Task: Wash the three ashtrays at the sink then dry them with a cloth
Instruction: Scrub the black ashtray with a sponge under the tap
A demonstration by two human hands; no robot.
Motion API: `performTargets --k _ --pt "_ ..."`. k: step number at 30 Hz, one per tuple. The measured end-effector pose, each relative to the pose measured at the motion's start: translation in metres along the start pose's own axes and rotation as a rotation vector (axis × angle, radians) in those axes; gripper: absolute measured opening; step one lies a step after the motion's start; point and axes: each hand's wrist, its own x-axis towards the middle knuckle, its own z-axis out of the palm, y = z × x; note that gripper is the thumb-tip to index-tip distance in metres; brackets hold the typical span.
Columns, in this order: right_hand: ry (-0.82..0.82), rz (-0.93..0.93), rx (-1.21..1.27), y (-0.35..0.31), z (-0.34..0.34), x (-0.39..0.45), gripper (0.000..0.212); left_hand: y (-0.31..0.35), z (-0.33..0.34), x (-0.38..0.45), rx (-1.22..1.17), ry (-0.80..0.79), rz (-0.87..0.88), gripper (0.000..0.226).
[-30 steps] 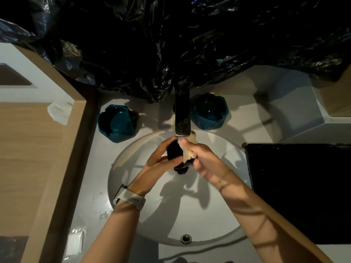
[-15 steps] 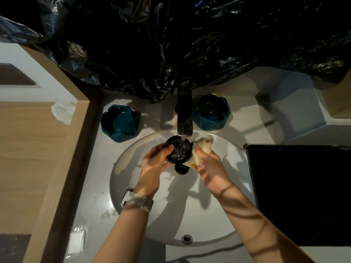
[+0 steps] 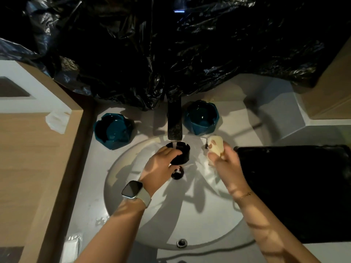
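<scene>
My left hand [image 3: 161, 166] grips a small black ashtray [image 3: 181, 152] over the white sink basin [image 3: 144, 215], right under the tap spout [image 3: 174, 122]. My right hand [image 3: 225, 164] holds a crumpled pale sponge or cloth [image 3: 215, 146] off to the right, apart from the ashtray. Two teal faceted ashtrays stand on the counter behind the basin: one left of the tap [image 3: 113, 130], one right of it [image 3: 201, 117]. The dark drain [image 3: 177, 173] shows just below the held ashtray.
A black plastic sheet [image 3: 171, 50] hangs over the wall behind the tap. A black tray or mat [image 3: 296, 192] lies on the counter to the right. A wooden side panel [image 3: 34, 168] borders the left. A small white packet [image 3: 70, 247] lies near the front left.
My right hand has pulled the pale sponge away from the black ashtray to the right. My left hand has turned the ashtray so its notched rim faces up under the tap.
</scene>
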Motion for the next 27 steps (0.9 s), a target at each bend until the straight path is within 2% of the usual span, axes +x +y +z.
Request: performTargets --k 4,7,9,13,17,22,24,27 --pt "-0.04 -0.259 -0.342 -0.037 -0.001 0.003 0.012 -0.011 -0.004 -0.014 0.042 0.068 0.064 0.045" --pt "0.027 -0.388 -0.49 -0.064 0.005 0.01 0.037 -0.01 -0.009 -0.019 0.06 0.094 0.064 0.044" --pt "0.061 -0.512 -0.569 -0.083 0.009 0.015 0.043 -0.008 -0.012 -0.02 0.07 0.108 0.062 0.045" --pt "-0.034 -0.704 -0.817 -0.111 0.022 0.03 0.07 -0.006 -0.018 -0.018 0.107 0.124 0.076 0.046" --pt "-0.048 -0.677 -0.933 -0.113 0.034 0.042 0.06 -0.007 -0.019 -0.016 0.12 0.122 0.09 0.047" --pt "-0.022 -0.569 -0.803 -0.088 0.032 0.038 0.052 -0.003 -0.022 -0.023 0.128 0.125 0.041 0.046" --pt "-0.059 -0.494 -0.748 -0.075 0.024 0.031 0.055 0.001 -0.021 -0.029 0.06 0.121 -0.071 0.048" --pt "-0.062 -0.37 -0.381 -0.054 0.008 0.006 0.048 0.021 -0.022 -0.032 -0.375 0.234 -0.39 0.038"
